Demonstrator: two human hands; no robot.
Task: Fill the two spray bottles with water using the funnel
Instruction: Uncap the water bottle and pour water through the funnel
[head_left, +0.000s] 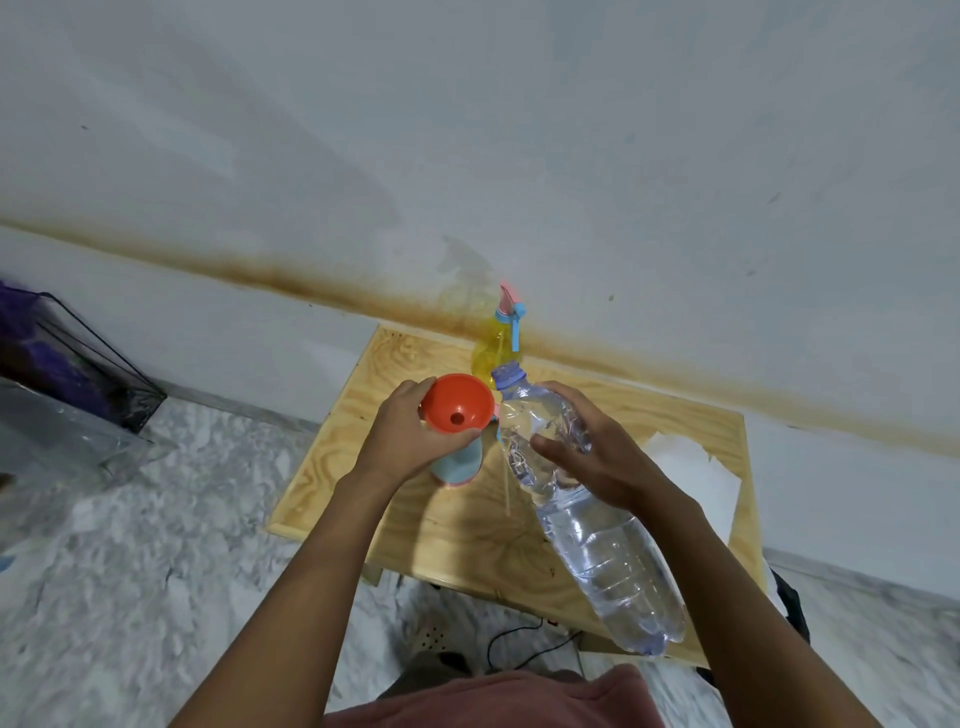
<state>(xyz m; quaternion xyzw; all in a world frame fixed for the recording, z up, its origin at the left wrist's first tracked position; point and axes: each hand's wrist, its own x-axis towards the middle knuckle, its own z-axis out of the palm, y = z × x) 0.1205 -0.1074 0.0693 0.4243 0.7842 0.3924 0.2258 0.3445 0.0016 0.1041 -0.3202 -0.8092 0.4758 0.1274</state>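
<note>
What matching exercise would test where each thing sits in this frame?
Things: 1 orange plastic funnel; 2 clear plastic water bottle; 3 yellow spray bottle with blue trigger; 4 white paper sheet.
Places: A back edge of the wooden table; B table's right side; C tilted in the right hand; D left hand holds it atop a pale blue bottle.
Pairs: 1-D, 2-C, 3-A, 4-B.

Both arms are bare and reach forward from the lower edge of the view, drawing closer together toward the hands. The left forearm (322, 561) runs up and to the right. The left hand (410, 431) grips the funnel (457, 410) by its rim, fingers curled over the far side and thumb under the near edge. The right forearm (737, 587) angles up and to the left. The right hand (597, 452) grips the upper part of the tilted bottle (613, 561), fingers over the top and thumb on the near side.
</note>
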